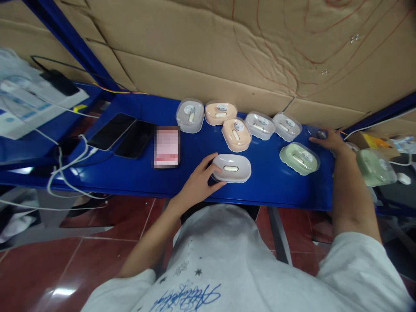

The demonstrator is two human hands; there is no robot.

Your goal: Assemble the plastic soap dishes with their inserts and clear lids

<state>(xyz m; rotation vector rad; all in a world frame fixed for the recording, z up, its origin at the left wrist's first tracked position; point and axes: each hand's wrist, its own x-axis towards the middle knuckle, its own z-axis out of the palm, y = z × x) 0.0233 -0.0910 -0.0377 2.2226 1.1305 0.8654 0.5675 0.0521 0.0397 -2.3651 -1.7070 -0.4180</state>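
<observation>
The left hand [199,181] curls around the near end of a pale lilac case [232,168] lying flat on the blue counter [136,177], thumb on the near side and fingers over the far side, so the hand is closed about the case's left end. Out to the far right, the right hand [328,141] lies flat on the counter with its fingers stretched toward a small clear-lidded case [319,133] at the counter's back corner, the fingertips touching or just at it; whether it grips the case cannot be told. Just left of and nearer than the right hand lies a green case [299,158]. Beyond the left hand sits a peach case [236,134], and further back, along the cardboard wall [211,56], a row of a grey case [190,115], another peach one [221,112] and two pale grey ones [260,125] [287,126]. To the left of the left hand are a blurred pink card [166,147] and two dark phones [112,131] [135,139] with white cables [65,173]. Past the right forearm, off the counter's end, rests another green case [375,167].
</observation>
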